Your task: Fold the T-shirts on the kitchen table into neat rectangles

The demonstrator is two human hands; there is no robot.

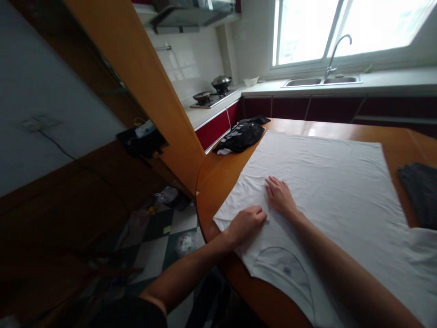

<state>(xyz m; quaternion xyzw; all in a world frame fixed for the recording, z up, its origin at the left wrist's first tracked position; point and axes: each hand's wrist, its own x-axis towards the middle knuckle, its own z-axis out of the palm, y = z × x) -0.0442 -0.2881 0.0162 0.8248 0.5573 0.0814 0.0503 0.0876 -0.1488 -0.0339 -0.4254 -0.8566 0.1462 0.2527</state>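
Observation:
A white T-shirt (324, 182) lies spread on the wooden table (211, 191), its neckline toward me and its hem toward the far side. My left hand (247, 223) is closed on the cloth at the left sleeve, fingers curled with the tips pressed to the fabric. Just beyond it, my right hand (280, 197) rests flat on the shirt near the sleeve fold, fingers stretched out. The right sleeve runs out of view at the right edge.
A black garment bundle (244, 134) lies at the table's far left, and dark folded cloth (419, 191) at the right. Behind are a stove with pans (221, 83) and a sink (303, 82). A wooden post (164, 91) rises at the left; bags (169, 196) sit on the checkered floor.

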